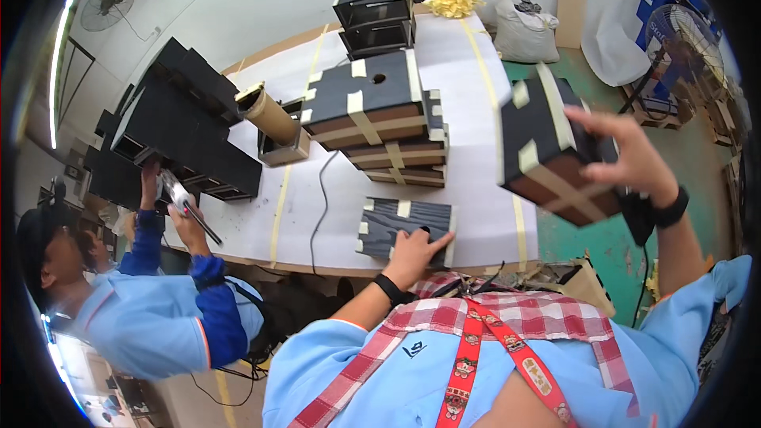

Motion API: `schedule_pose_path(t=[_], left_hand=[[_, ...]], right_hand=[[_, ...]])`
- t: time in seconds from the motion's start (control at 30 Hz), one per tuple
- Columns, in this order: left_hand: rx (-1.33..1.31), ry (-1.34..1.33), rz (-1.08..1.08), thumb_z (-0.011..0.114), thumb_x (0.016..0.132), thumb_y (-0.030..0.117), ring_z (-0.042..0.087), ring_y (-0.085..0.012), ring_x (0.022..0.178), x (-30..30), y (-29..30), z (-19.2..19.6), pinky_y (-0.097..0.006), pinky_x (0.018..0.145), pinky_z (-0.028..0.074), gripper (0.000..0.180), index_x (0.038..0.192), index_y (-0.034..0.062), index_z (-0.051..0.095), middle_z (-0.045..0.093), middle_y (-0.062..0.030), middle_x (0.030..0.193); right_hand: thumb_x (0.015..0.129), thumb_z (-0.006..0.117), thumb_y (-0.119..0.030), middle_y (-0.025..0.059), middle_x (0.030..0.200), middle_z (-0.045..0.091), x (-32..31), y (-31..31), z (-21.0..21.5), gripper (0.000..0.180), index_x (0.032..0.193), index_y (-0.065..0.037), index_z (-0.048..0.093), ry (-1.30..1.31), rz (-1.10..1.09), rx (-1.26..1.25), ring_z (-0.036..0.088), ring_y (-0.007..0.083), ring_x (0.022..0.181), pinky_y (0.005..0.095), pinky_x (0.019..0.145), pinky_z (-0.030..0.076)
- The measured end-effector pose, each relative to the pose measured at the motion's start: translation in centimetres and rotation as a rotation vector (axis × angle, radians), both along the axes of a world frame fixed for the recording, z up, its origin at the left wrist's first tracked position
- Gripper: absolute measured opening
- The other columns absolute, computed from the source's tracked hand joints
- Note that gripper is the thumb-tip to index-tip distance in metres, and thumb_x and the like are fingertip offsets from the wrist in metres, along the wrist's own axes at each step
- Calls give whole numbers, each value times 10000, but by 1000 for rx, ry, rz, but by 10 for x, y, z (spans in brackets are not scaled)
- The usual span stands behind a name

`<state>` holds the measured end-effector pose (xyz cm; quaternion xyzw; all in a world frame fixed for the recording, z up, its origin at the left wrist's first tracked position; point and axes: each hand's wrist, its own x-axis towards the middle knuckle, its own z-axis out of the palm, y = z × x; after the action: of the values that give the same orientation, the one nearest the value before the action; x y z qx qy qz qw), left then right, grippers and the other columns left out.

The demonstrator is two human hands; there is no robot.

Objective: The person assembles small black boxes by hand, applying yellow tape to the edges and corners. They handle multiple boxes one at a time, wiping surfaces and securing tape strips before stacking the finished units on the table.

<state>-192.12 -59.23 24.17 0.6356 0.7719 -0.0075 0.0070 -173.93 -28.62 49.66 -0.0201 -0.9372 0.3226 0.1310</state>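
My left hand rests flat on a dark wood-grain panel with pale tape tabs, lying at the near edge of the white-covered table. My right hand grips a black and brown box bound with pale tape strips and holds it up in the air off the table's right side. Both wrists wear black bands.
A stack of taped dark boxes stands mid-table, with black open frames behind it. A cardboard tube sits in a small box. At left, a co-worker in blue holds a tool against large black units. A cable crosses the table.
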Motion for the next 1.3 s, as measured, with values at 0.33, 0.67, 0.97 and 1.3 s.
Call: schedule_pose_path(t=[0.33,0.67,0.97,1.3], left_hand=[[145,-447,-20,582,615,-58,443,-227,1096,-23,-15,-8,-383,809,307,817,1355,245,416,499,-80,999],[214,-510,44,549,655,-60,455,-217,1028,-18,-14,-9,-355,786,305,676,1268,223,525,493,-73,956],[175,-438,175,608,597,-32,456,-225,1046,-7,9,-5,-387,806,294,783,1312,252,463,495,-65,969],[111,-68,550,510,723,-31,490,-258,1083,60,62,16,-469,883,307,586,1260,203,511,520,-124,1035]], right_hand=[[765,649,-91,115,1020,637,-260,-69,81,500,1252,-142,545,81,279,370,587,191,817,277,773,461],[764,605,-425,246,1063,604,-352,-106,51,582,1230,-82,544,35,484,607,581,383,971,405,852,459],[845,608,-245,205,1087,599,-290,-32,44,368,1116,2,586,434,583,419,560,335,1029,377,891,438],[853,596,-149,119,951,662,-148,151,-196,214,1041,-59,645,75,125,-144,606,208,732,295,661,474]])
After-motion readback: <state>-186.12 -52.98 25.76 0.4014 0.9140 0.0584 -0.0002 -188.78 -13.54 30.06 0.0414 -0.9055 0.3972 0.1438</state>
